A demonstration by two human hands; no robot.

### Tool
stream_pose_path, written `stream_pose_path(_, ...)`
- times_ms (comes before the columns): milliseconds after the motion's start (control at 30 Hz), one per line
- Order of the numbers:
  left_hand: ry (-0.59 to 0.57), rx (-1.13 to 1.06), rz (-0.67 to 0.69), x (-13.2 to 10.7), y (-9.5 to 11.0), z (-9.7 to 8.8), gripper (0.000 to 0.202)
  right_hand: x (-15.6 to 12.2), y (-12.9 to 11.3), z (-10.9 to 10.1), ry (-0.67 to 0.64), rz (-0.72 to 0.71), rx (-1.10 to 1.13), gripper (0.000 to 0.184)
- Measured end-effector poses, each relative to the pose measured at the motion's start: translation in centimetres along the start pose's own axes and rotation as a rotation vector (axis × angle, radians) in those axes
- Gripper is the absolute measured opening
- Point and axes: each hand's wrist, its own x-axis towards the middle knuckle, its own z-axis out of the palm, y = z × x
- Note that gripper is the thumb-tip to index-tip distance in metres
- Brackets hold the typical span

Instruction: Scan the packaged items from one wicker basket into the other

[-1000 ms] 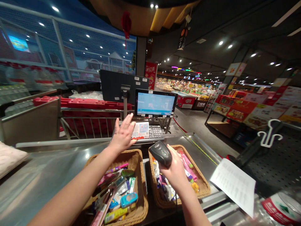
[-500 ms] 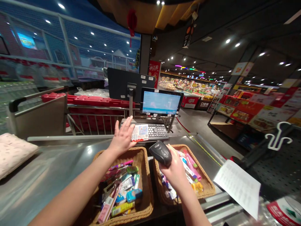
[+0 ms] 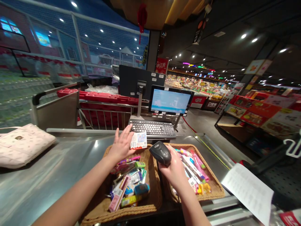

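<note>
Now that the head view has swung a bit left, the white box (image 3: pixel 139 140) sits lower, off the keyboard (image 3: pixel 154 128) and over the far end of the left basket (image 3: pixel 131 212). Left hand (image 3: pixel 122 144) grasps it by its left side, fingers spread (thumb contact hidden). Printed face is toward the camera, with what looks like a barcode in its lower right corner.

Right hand (image 3: pixel 172 164) is wrapped around the black scanner (image 3: pixel 161 153), head aimed away from the wearer, just right of the box and apart from it. Can't tell if the trigger is squeezed.

What the shift means, my read: box-to-scanner gap is tighter, keyboard no longer blocked. Screen (image 3: pixel 171 100) is lit, but text is too small to confirm anything registered. Both baskets hold small packaged items; the right basket (image 3: pixel 209 197) is partly behind the right hand. Paper sheet (image 3: pixel 249 191) lies to its right.
</note>
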Motion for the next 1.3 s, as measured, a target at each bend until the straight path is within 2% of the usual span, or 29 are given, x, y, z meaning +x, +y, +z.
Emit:
stream_pose_path(367, -0.130, 0.020, -0.021, -4.5, -0.7, 1.5, 0.065, -0.7, -0.8, 1.9, -0.028, 0.023, 0.013, 0.048)
stream_pose_path(600, -0.215, -0.027, -0.016, -7.0, -1.0, 2.8, 0.066, -1.2, -0.9, 3.6, -0.077, 0.039, 0.010, 0.052)
stream_pose_path(833, -0.417, -0.070, -0.002, -9.1, -1.0, 4.3, 0.062, -1.3, -1.2, 4.9, -0.112, 0.044, 0.007, 0.052)
stream_pose_path(1133, -0.592, -0.082, 0.020, -10.1, -0.9, 5.5, 0.074, -1.7, -1.8, 5.8, -0.177, 0.104, 0.061, 0.047)
stream_pose_path(1300, -0.781, -0.062, -0.031, -10.2, -0.7, 5.6, 0.098, -1.6, -1.6, 6.0, -0.178, 0.116, 0.063, 0.045)
